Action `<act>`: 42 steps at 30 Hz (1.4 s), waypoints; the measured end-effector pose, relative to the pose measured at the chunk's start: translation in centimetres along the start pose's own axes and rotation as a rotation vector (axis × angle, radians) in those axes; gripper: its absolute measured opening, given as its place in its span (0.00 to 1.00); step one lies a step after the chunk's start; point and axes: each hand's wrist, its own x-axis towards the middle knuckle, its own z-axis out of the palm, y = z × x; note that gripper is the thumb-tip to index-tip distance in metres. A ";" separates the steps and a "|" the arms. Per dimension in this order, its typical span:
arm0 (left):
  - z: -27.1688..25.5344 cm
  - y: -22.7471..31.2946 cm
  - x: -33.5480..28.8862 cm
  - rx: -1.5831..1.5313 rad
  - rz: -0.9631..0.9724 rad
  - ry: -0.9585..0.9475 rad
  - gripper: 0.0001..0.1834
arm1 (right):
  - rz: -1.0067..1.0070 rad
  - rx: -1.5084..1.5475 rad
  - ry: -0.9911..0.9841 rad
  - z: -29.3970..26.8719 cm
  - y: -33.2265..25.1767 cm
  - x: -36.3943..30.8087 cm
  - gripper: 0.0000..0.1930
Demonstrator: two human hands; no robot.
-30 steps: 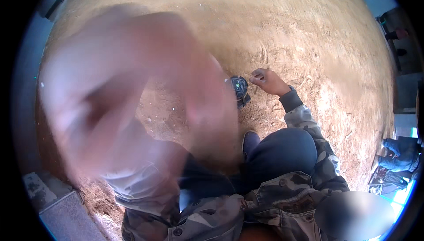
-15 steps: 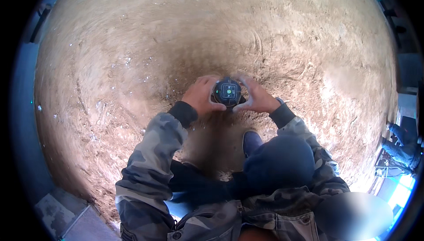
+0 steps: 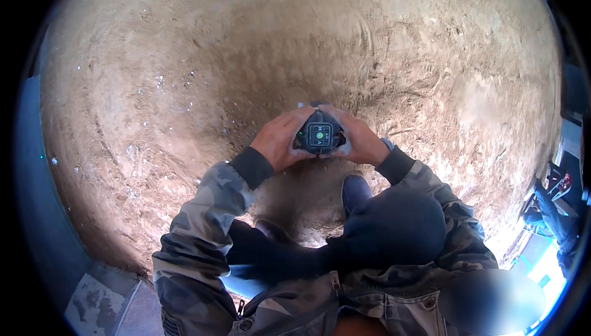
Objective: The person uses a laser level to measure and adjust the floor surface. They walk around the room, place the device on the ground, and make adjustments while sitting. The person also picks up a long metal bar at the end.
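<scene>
A dark, compact laser level (image 3: 319, 136) stands out in front of me, its square top panel facing up with a green-lit button in the middle. Wrapped around its left side is my left hand (image 3: 280, 137), with the thumb at the near edge. My right hand (image 3: 362, 141) closes on the opposite side, fingertips meeting near the far edge. The underside of the level is hidden, so I cannot tell whether it rests on the dirt or is held just above it.
Rough brown dirt floor (image 3: 246, 40) with small pale bits surrounds me. My shoe (image 3: 355, 193) is just nearer than the level. A wall (image 3: 31, 151) runs along the left, with a concrete slab (image 3: 95, 302) at lower left. Another person's legs (image 3: 551, 210) show at far right.
My right hand has closed in on the level, and both hands now fit tightly around it. The level has turned slightly, and the view has shifted a little.
</scene>
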 end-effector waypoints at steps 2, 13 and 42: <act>0.1 -0.3 0.1 0.006 0.000 -0.008 0.44 | 0.021 0.006 -0.007 -0.1 0.2 -0.1 0.52; 0.2 -1.2 0.6 0.055 -0.007 -0.064 0.49 | 0.026 0.055 -0.036 -0.7 0.8 0.4 0.51; -0.6 2.5 -1.4 0.153 -0.115 -0.036 0.49 | -0.039 0.051 -0.008 -0.6 -1.8 0.2 0.53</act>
